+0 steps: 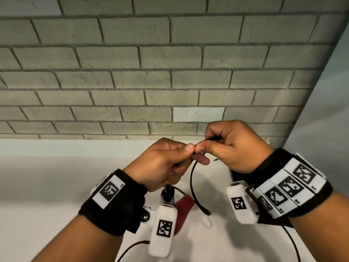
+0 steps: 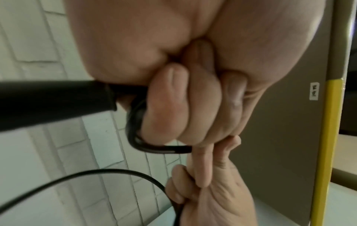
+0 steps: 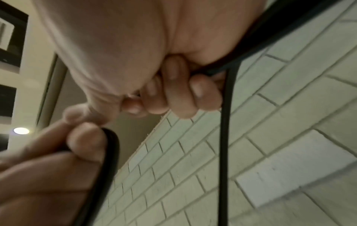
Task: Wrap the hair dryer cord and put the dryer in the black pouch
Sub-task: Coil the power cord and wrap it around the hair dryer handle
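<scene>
Both hands are raised over a white counter (image 1: 47, 186). My left hand (image 1: 170, 159) grips the black cord (image 1: 191, 178) where it leaves the hair dryer handle (image 2: 54, 100), its fingers (image 2: 164, 107) curled round a tight bend of cord (image 2: 133, 131). The dryer (image 1: 168, 193) hangs below that fist, with its red body (image 1: 186, 203) blurred behind the wrist camera. My right hand (image 1: 228, 146) pinches the cord (image 3: 225, 137) further along, thumb tip against the left thumb tip. A slack loop droops between the hands. A black shape (image 1: 235, 175) under my right wrist is mostly hidden; I cannot tell whether it is the pouch.
A grey brick wall (image 1: 170, 72) rises straight behind the counter. A pale panel (image 1: 324, 110) closes the right side. A small white loop (image 1: 205, 220) lies on the counter below the hands. Thin camera cables (image 1: 291, 241) trail from both wrists.
</scene>
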The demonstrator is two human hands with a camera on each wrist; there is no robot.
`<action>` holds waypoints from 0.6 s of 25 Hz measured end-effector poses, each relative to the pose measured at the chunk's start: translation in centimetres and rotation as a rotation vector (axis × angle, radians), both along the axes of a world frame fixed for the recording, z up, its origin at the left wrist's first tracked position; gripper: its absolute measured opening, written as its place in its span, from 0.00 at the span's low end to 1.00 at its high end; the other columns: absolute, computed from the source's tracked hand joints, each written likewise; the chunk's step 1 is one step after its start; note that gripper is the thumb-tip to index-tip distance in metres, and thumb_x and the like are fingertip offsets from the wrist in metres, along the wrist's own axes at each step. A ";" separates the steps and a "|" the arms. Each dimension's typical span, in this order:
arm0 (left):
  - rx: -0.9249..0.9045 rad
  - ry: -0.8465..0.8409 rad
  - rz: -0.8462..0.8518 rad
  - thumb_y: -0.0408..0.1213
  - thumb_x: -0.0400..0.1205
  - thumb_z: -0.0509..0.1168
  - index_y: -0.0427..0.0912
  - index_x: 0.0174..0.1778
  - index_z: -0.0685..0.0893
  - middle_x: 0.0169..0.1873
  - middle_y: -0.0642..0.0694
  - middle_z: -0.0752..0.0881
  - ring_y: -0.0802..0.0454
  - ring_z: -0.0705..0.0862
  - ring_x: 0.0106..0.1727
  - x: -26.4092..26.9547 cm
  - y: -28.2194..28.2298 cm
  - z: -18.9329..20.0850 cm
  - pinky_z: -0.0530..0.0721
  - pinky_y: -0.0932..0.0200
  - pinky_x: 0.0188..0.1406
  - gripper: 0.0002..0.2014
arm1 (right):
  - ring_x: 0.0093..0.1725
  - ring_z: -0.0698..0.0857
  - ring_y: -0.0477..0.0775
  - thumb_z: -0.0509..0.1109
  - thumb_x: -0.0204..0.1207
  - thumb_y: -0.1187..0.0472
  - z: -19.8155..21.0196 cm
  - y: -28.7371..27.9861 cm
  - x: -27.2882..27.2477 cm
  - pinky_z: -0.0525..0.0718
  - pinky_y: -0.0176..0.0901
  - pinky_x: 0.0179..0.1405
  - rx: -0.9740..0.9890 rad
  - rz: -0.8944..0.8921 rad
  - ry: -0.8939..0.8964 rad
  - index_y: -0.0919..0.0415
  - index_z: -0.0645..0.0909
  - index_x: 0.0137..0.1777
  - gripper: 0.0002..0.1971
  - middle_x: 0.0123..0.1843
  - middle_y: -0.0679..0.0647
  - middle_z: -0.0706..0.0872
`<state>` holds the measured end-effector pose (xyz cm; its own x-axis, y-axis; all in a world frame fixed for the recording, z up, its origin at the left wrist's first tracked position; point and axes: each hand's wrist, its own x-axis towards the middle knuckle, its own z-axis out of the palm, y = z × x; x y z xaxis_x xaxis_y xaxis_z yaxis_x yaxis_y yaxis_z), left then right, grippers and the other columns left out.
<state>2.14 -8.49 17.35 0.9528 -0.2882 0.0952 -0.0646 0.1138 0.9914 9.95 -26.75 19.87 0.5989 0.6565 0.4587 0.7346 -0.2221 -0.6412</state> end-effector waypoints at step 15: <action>-0.420 0.070 -0.159 0.47 0.85 0.53 0.37 0.33 0.77 0.10 0.55 0.67 0.58 0.63 0.09 -0.5 0.3 -0.5 0.65 0.59 0.18 0.21 | 0.16 0.59 0.44 0.61 0.76 0.43 -2.7 4.1 -2.9 0.56 0.33 0.19 0.455 0.248 0.836 0.65 0.81 0.30 0.25 0.21 0.50 0.65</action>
<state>1.60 -8.20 16.83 0.9083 -0.3812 0.1723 0.0511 0.5098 0.8588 7.07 -22.69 17.18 0.7145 0.6733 0.1902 -0.0026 0.2744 -0.9616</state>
